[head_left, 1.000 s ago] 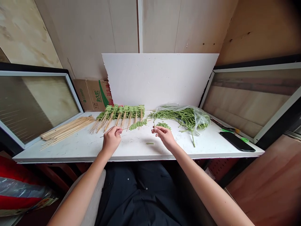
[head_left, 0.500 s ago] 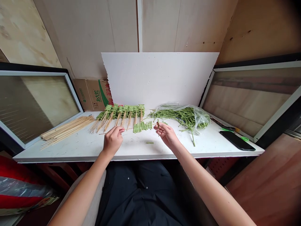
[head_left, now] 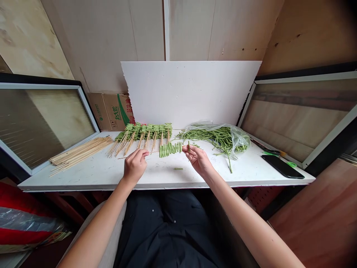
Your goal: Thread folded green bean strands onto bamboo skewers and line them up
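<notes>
My left hand [head_left: 135,164] is closed on a thin bamboo skewer that carries a row of short green bean pieces [head_left: 170,149], held level above the white table [head_left: 156,176]. My right hand [head_left: 197,158] pinches one upright green bean piece [head_left: 189,146] just right of that row, close to the skewer's tip. One cut bean piece [head_left: 177,169] lies loose on the table between my hands.
Finished bean skewers [head_left: 145,132] lie in a row at the back. Bare bamboo skewers [head_left: 80,152] are piled at the left. A plastic bag of long green beans [head_left: 220,137] sits at the right, with a black phone [head_left: 282,166] and green-handled scissors [head_left: 272,152] beyond. A cardboard box [head_left: 111,111] stands behind.
My right hand picked a bean piece from the small pile and lifted it toward the skewer's tip. The skewer with its row of beans rose and turned level.
</notes>
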A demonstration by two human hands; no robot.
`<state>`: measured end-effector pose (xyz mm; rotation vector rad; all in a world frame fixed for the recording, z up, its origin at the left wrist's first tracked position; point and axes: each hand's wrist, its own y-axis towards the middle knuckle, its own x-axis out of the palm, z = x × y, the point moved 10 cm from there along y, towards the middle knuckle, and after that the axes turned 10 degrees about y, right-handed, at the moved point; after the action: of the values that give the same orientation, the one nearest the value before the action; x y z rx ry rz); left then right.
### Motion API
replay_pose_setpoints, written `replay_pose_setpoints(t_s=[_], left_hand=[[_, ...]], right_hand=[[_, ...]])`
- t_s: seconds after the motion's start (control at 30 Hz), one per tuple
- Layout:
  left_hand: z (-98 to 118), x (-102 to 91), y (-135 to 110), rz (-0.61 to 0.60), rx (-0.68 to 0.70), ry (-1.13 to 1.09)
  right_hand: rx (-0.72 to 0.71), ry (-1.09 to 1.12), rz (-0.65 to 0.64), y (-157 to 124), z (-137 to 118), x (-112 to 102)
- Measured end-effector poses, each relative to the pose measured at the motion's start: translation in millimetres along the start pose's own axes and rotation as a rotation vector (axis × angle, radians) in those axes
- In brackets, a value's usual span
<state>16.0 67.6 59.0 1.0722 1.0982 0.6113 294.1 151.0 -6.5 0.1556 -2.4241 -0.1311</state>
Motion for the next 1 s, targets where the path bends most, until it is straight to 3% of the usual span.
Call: replay_pose_setpoints(t_s=[1.0], left_hand=[[-0.4,4.6,-3.0,-0.015,0.021,0.0]], right_hand=[[-0.011,0.056,0.02,4.9,4.9,-7.8]])
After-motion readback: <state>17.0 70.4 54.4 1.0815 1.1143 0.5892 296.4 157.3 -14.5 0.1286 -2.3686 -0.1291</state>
